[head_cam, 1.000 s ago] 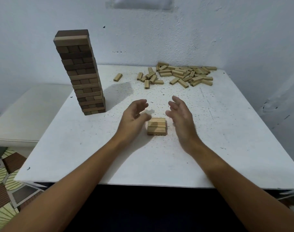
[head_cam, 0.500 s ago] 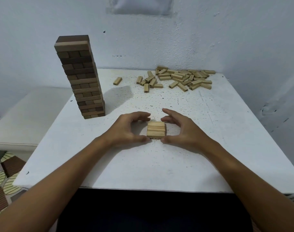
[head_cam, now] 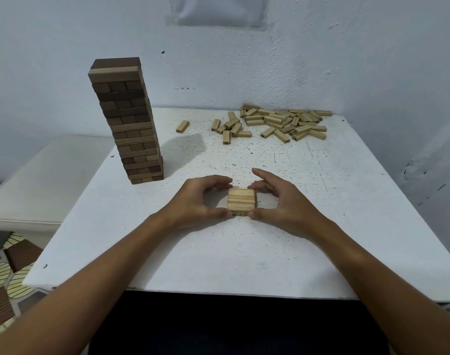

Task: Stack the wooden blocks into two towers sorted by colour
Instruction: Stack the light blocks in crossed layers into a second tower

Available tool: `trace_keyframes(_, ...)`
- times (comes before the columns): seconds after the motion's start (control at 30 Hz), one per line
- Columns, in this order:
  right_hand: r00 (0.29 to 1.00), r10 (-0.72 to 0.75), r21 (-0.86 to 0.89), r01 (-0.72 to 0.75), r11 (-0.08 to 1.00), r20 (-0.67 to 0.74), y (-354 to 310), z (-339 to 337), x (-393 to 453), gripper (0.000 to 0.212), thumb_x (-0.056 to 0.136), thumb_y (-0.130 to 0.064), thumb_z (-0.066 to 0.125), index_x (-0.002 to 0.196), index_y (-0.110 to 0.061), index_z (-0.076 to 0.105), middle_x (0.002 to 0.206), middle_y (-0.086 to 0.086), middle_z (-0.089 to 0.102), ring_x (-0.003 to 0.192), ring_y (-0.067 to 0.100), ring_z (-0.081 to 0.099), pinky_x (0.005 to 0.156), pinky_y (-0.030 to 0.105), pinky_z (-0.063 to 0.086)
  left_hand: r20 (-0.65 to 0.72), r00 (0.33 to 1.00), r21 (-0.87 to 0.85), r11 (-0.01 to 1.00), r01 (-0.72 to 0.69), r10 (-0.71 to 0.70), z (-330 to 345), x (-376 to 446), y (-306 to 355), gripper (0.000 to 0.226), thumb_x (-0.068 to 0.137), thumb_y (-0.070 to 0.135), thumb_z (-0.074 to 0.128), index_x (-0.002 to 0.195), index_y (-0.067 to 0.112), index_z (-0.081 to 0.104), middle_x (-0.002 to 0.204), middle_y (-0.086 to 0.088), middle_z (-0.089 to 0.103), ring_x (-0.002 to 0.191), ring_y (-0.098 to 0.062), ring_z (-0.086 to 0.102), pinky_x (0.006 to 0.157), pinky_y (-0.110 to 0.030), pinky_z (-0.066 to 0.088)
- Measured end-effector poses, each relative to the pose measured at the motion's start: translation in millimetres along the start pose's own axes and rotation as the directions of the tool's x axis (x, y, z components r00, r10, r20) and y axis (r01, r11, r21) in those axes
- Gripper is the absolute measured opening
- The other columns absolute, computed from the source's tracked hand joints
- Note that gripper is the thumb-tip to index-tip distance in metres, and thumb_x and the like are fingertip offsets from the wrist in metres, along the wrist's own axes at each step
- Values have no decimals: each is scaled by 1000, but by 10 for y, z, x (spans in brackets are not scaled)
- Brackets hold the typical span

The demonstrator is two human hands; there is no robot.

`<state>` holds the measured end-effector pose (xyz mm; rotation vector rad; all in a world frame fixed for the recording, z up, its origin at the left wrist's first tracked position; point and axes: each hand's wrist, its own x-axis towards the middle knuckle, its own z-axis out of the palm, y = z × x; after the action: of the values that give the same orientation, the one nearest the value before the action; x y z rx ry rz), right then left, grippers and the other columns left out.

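Observation:
A low stack of light wooden blocks [head_cam: 241, 202] stands in the middle of the white table [head_cam: 244, 254]. My left hand [head_cam: 195, 201] grips its left side, thumb at the near corner and fingers curled to the far corner. My right hand [head_cam: 282, 203] mirrors this on the right side, with its index finger lifted above the rest. A tall tower of dark brown blocks [head_cam: 126, 121] rises at the left of the table, leaning slightly. Several loose light blocks [head_cam: 282, 121] lie in a pile at the far right.
One light block [head_cam: 182, 126] lies apart between the tower and the pile. The wall closes the table's far and right sides. A lower white surface [head_cam: 39, 175] stands to the left, above a patterned floor [head_cam: 3, 272].
Both hands came down from hovering beside the light stack and closed on its two sides. They have stayed there over the last half second. The stack has not moved.

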<state>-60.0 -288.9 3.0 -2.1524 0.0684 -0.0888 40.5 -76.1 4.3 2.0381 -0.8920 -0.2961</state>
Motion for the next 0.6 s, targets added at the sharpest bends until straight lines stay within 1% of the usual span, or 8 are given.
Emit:
trace_keyframes(0.1,1000,2,-3,-2,1000,-4,2,4,-2,93,72,-16,86,149,-30,36,124,-11,62,119,1,55,93,8,40,-5,1000,6,1000,0,0,0,1,-18,68,68,20,90,130,17,61,122,7,66,113,8,57,94,-7,42)
trace_keyframes(0.23,1000,9,-3,-9,1000,-5,-1,12,-9,91,73,-16,85,149,-29,36,124,-11,62,119,0,55,91,4,39,-16,1000,-10,1000,1,-1,7,-3,-15,67,68,18,90,129,17,62,121,7,67,112,7,58,95,-8,42)
trace_keyframes(0.3,1000,11,-2,-11,1000,-6,-5,18,-12,91,73,-16,85,149,-28,36,124,-10,62,120,2,55,94,7,39,-11,1000,-19,1000,4,-5,8,-3,-20,67,68,18,90,129,18,61,121,8,66,113,7,58,96,-10,42)
trace_keyframes(0.4,1000,7,-4,-7,1000,-14,-8,28,-15,91,73,-15,86,149,-27,37,124,-9,62,121,5,54,99,16,40,-8,1000,-26,1000,11,-11,5,-8,-23,67,68,18,90,129,19,62,122,8,66,113,6,58,97,-11,43)
trace_keyframes(0.6,1000,9,-4,-9,1000,-18,-4,37,-21,90,72,-16,86,148,-27,38,124,-9,63,121,5,54,99,16,40,-5,1000,-20,1000,17,-17,6,-2,-9,67,68,16,90,129,17,62,121,8,66,112,9,57,94,-7,41)
